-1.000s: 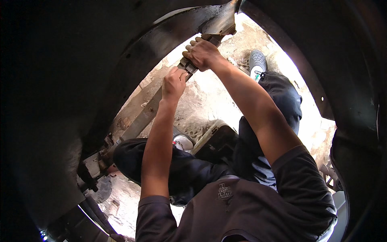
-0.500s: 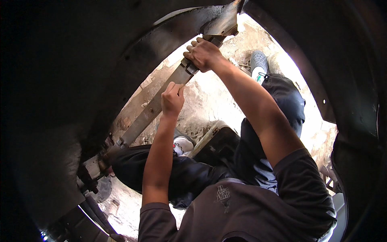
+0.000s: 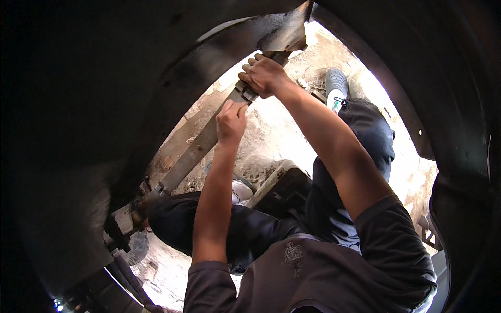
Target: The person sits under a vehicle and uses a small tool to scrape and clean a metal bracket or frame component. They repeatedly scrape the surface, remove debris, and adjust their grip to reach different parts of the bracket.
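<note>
A long, flat grey metal bar point(image 3: 194, 150) slants from the lower left up to the top middle. My right hand point(image 3: 265, 76) is wrapped over its upper part, beside a dark clamp-like block point(image 3: 246, 93) around the bar. Just below that block is my left hand point(image 3: 231, 122), fingers curled together in a pinch at the bar's near edge. Whatever those fingers hold is hidden or too small to make out. Above my right hand the bar's end meets a bent, worn sheet-metal corner point(image 3: 284, 37).
Dark curved panels point(image 3: 428, 68) surround the opening I reach through. At the bar's lower end is a grimy joint point(image 3: 124, 219). Between my legs stands a dark box-like seat point(image 3: 282, 193), on pale, dusty ground point(image 3: 276, 135). A black hose point(image 3: 130, 279) runs at lower left.
My left hand has shifted right and slightly up, closer to the clamp-like block. My right hand keeps its hold on the bar. The view has shifted slightly.
</note>
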`<state>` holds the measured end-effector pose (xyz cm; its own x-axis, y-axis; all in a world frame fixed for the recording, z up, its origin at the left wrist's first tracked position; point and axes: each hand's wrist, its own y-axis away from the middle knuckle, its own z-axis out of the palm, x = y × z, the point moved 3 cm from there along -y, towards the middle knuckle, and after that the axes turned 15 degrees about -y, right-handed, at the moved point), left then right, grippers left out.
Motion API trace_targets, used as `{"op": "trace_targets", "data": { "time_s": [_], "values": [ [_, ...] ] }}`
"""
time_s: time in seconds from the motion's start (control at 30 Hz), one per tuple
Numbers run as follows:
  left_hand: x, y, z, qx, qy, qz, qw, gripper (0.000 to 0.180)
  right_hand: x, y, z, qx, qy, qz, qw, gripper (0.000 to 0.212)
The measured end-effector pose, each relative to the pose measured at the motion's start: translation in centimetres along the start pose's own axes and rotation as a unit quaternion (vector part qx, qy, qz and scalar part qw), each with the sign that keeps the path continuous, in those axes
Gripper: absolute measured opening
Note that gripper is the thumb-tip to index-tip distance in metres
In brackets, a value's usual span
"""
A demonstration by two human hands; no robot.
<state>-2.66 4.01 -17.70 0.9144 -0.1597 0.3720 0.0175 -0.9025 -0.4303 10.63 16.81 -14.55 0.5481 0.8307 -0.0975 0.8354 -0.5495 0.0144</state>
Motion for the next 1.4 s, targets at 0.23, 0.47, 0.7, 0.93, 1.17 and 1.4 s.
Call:
{"op": "trace_targets", "data": {
  "time_s": [0.23,0.47,0.7,0.93,1.17,1.4],
  "values": [
    [-2.1,1.7,-1.6,-0.033,-0.002,-0.010,0.999,0.008,-0.3,0.2,-0.7,-0.028,-0.002,0.017,0.999,0.026],
    [-0.5,-1.3,-0.1,-0.025,0.026,0.005,0.999,0.007,-0.3,0.1,-0.3,-0.008,0.009,0.006,1.000,0.028],
    [-0.6,-1.6,-0.2,-0.028,0.021,0.022,0.999,0.007,0.5,0.1,0.5,0.022,0.013,-0.001,1.000,0.029],
    [-2.5,2.1,-1.9,-0.052,0.007,0.008,0.999,0.006,0.0,0.2,-0.3,-0.009,0.021,0.020,1.000,0.029],
    [-1.8,0.7,-0.9,-0.046,-0.006,0.010,0.999,0.006,-0.5,0.1,-0.7,-0.022,0.025,0.023,0.999,0.025],
    [-0.7,-1.7,0.1,-0.037,0.018,0.007,0.999,0.009,-0.4,-0.2,-0.5,-0.020,0.012,0.019,1.000,0.025]
  ]
}}
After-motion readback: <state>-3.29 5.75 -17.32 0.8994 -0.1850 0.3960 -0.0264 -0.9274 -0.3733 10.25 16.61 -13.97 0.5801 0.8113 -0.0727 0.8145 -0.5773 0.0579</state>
